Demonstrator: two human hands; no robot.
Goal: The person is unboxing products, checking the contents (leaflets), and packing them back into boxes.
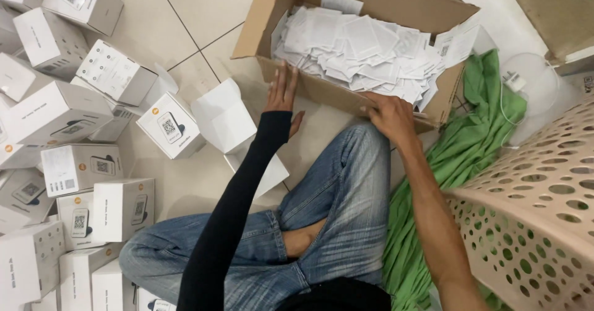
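Two hands are showing: the left hand (281,91) and the right hand (390,116), both in the upper middle of the frame. One open cardboard box (371,2) is sitting at the top, holding white paper slips (359,48) too many to count. Roughly fifteen small white boxes (59,110) are crowding the left side. One perforated plastic basket (538,206) is standing at lower right, beside one green cloth (461,144).
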